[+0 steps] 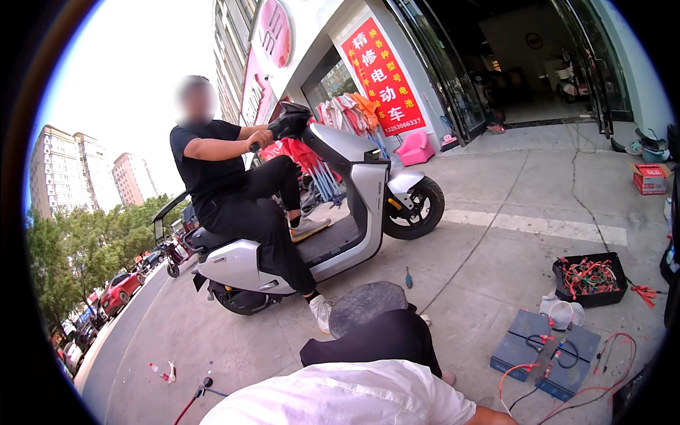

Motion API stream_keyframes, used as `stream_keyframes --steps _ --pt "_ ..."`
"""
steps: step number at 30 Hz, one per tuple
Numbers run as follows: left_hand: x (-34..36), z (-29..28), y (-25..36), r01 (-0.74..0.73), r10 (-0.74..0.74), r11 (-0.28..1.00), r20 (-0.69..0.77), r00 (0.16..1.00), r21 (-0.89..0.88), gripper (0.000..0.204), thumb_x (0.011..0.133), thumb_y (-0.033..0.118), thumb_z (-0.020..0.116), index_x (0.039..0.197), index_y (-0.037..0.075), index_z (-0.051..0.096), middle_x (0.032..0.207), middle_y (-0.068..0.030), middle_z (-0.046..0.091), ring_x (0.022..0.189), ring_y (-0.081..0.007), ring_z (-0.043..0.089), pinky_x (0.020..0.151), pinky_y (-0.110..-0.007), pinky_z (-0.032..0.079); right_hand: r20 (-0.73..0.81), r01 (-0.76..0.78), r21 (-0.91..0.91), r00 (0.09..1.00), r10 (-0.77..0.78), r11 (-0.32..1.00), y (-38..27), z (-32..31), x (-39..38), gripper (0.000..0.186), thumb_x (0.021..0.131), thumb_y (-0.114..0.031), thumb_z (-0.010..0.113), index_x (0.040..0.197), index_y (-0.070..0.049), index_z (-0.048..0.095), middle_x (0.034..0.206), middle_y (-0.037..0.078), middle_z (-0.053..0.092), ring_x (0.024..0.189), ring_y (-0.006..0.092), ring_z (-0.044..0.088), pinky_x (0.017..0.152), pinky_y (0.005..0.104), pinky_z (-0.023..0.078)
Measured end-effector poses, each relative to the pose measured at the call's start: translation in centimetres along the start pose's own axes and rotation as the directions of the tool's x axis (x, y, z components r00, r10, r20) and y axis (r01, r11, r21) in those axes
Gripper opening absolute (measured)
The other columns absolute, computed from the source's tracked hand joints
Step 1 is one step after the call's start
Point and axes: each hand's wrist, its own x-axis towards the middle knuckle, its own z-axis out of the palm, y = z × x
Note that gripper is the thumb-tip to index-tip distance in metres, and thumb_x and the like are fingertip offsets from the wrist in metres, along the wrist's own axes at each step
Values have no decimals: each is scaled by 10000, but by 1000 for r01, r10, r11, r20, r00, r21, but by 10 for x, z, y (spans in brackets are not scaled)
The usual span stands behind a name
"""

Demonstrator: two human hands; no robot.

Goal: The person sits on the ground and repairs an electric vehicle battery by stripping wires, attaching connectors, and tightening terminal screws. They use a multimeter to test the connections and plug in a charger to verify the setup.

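Scooter w/ rider; batteries nearby

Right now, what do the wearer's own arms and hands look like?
Neither hand is in view. The lower edge shows creased white shirt cloth ending in a short sleeve, with a sliver of bare arm past it. No markings visible.

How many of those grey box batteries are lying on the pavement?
2: flat grey rectangular batteries side by side at lower right, joined by red and black wires. More may be hidden beyond the frame.
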Motion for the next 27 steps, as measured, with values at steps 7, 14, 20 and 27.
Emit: stream_keyframes --steps 7,14,20,27 --pt "-15 18 -5 -5 5 1000 9 1000 -15 264 978 398 561 981 140 618 891 -43 678 745 -175 627 637 -334 507 40 34 67 999 -37 997 4 -5 -19 527 1028 -281 537 1473 -33 399 714 -3 451 628 97 412 565 253 365" --pt "-83 83 15 -6 -1 991 -55 998 -136 354 975 466 576 1093 133 609 1084 -61 700 913 -168 663 728 -305 504 -153 114 115 983 -96 987 -1 -5 -10 442 994 -248 546 1380 -76 416 1077 50 541 715 111 478 631 249 405" --pt "-127 75 31 -129 139 917 -1 990 -377 388 984 384 590 1163 43 634 1122 -118 703 1061 -241 664 953 -392 527 -158 231 77 963 -217 970 -5 -19 6 183 1019 -138 542 1149 -10 539 822 32 594 672 69 455 626 217 392" --pt "-95 92 23 -114 173 880 87 981 -462 379 995 376 568 1157 41 639 1096 -112 715 1051 -262 666 978 -425 515 -364 268 -70 890 -275 961 -10 -45 -20 245 1008 -120 568 1222 -1 570 834 28 622 709 75 492 660 225 424"
